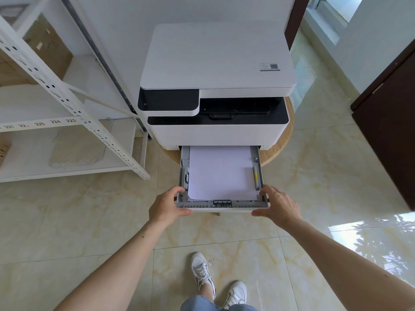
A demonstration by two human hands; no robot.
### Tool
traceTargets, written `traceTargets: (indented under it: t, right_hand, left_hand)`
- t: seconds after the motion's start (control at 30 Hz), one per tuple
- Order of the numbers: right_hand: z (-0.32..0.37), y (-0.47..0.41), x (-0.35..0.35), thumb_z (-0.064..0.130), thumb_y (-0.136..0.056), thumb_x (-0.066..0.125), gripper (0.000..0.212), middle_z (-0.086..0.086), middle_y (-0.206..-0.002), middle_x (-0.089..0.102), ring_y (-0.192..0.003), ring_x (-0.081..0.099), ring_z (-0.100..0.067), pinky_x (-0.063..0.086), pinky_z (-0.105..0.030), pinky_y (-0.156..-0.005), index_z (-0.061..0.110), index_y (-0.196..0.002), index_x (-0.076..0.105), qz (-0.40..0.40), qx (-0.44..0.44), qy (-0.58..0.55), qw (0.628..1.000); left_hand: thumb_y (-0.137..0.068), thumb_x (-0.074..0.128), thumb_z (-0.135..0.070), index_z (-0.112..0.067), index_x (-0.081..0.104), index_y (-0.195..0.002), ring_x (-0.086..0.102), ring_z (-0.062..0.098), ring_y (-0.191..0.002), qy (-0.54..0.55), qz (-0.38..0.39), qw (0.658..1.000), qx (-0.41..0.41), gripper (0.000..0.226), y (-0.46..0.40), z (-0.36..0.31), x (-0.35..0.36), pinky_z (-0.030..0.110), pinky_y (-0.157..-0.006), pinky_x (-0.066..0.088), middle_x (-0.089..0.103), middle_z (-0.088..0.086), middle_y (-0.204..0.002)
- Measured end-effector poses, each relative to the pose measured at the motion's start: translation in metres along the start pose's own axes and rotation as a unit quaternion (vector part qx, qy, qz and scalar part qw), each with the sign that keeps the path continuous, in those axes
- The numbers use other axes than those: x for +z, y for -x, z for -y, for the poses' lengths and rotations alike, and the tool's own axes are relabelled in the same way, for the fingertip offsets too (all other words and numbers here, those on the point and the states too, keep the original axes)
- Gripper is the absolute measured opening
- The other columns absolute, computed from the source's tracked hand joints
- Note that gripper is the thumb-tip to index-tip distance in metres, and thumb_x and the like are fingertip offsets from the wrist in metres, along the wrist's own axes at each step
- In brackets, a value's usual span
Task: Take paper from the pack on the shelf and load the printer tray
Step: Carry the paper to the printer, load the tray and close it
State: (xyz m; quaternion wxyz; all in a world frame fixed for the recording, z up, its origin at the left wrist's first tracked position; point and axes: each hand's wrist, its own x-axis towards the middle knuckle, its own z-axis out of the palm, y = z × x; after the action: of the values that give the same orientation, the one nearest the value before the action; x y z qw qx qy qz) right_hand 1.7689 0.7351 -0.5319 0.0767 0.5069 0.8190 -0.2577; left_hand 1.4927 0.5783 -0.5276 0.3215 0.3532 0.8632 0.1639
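Note:
A white and black printer point(215, 70) stands on a round wooden stool point(289, 131). Its grey paper tray point(202, 205) is pulled out toward me, with a stack of white paper point(221, 173) lying flat inside. My left hand point(167, 206) grips the tray's front left corner, thumb on the front face and fingers over the rim. At the front right corner my right hand point(278, 204) holds the tray the same way. No paper pack is clearly visible on the shelf.
A white metal shelving unit point(67, 102) stands to the left, with cardboard boxes point(47, 46) on an upper level and a flat pale pad point(77, 151) lower down. A dark brown door point(390, 135) is at the right. My feet in white shoes point(203, 274) stand on the tiled floor.

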Motion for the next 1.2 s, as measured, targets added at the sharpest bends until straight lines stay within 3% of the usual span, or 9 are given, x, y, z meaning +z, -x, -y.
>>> traceTargets:
  t: [0.27,0.43,0.63,0.83,0.93,1.0,1.13,1.2]
  right_hand:
    - [0.004,-0.009,-0.001,0.054,-0.065,0.081,0.057,0.005,-0.104,0.067,-0.090,0.064,-0.023,0.044,-0.030,-0.063,0.027,-0.102,0.047,-0.009,0.022,-0.021,0.999]
    - [0.011,-0.024,-0.008,0.055,-0.065,0.081,0.059,0.001,-0.103,0.068,-0.090,0.064,-0.023,0.049,-0.032,-0.068,0.026,-0.103,0.047,-0.010,0.033,-0.022,0.999]
    - [0.015,-0.046,-0.018,0.052,-0.067,0.081,0.059,0.000,-0.106,0.068,-0.091,0.063,-0.024,0.043,-0.030,-0.065,0.023,-0.106,0.048,-0.019,0.039,-0.011,0.999]
    - [0.016,-0.069,-0.027,0.053,-0.062,0.083,0.065,-0.003,-0.105,0.063,-0.092,0.057,-0.024,0.046,-0.036,-0.076,0.022,-0.106,0.047,-0.086,0.063,-0.022,0.994]
    - [0.019,-0.081,-0.030,0.055,-0.054,0.086,0.077,-0.003,-0.108,0.057,-0.100,0.051,-0.023,0.046,-0.038,-0.086,0.017,-0.108,0.046,-0.137,0.072,-0.022,0.988]
    - [0.020,-0.088,-0.030,0.058,-0.050,0.087,0.088,-0.005,-0.111,0.053,-0.102,0.048,-0.024,0.046,-0.039,-0.090,0.013,-0.111,0.044,-0.160,0.093,-0.025,0.982]
    - [0.019,-0.097,-0.031,0.062,-0.043,0.087,0.129,-0.014,-0.131,0.044,-0.121,0.043,-0.031,0.044,-0.043,-0.100,0.007,-0.141,0.024,-0.175,0.131,-0.043,0.975]
    - [0.017,-0.102,-0.033,0.059,-0.040,0.090,0.146,-0.014,-0.142,0.038,-0.130,0.040,-0.032,0.044,-0.046,-0.102,0.011,-0.150,0.006,-0.162,0.133,-0.076,0.975]
  left_hand:
    - [-0.058,0.089,-0.039,-0.035,0.050,-0.104,0.062,0.020,-0.111,0.011,-0.013,1.000,0.006,0.060,-0.010,-0.001,-0.005,0.037,-0.083,0.052,0.062,-0.005,-0.129]
    - [-0.058,0.089,-0.038,-0.035,0.047,-0.104,0.061,0.019,-0.110,0.014,-0.017,1.000,0.011,0.062,-0.027,-0.007,-0.013,0.040,-0.085,0.053,0.061,-0.005,-0.130]
    - [-0.059,0.087,-0.040,-0.029,0.048,-0.110,0.062,0.019,-0.110,0.003,-0.040,0.999,0.027,0.066,-0.050,-0.013,-0.017,0.039,-0.085,0.052,0.062,-0.006,-0.128]
    - [-0.056,0.087,-0.048,-0.016,0.053,-0.114,0.062,0.026,-0.108,-0.013,-0.125,0.990,0.057,0.074,-0.071,-0.024,-0.018,0.033,-0.087,0.046,0.066,0.004,-0.121]
    - [-0.048,0.087,-0.056,-0.011,0.056,-0.109,0.059,0.030,-0.102,-0.055,-0.204,0.976,0.057,0.082,-0.083,-0.026,-0.020,0.039,-0.088,0.045,0.067,0.008,-0.106]
    - [-0.042,0.087,-0.058,-0.007,0.053,-0.107,0.054,0.033,-0.104,-0.068,-0.241,0.967,0.037,0.089,-0.089,-0.026,-0.021,0.040,-0.087,0.042,0.063,0.011,-0.106]
    - [-0.035,0.088,-0.059,0.001,0.042,-0.122,0.045,0.038,-0.116,-0.043,-0.251,0.967,0.004,0.115,-0.102,-0.024,-0.023,0.044,-0.094,0.042,0.050,0.020,-0.125]
    - [-0.038,0.088,-0.059,0.003,0.021,-0.143,0.038,0.037,-0.131,-0.022,-0.222,0.975,0.011,0.139,-0.108,-0.023,-0.026,0.043,-0.103,0.041,0.037,0.020,-0.146]
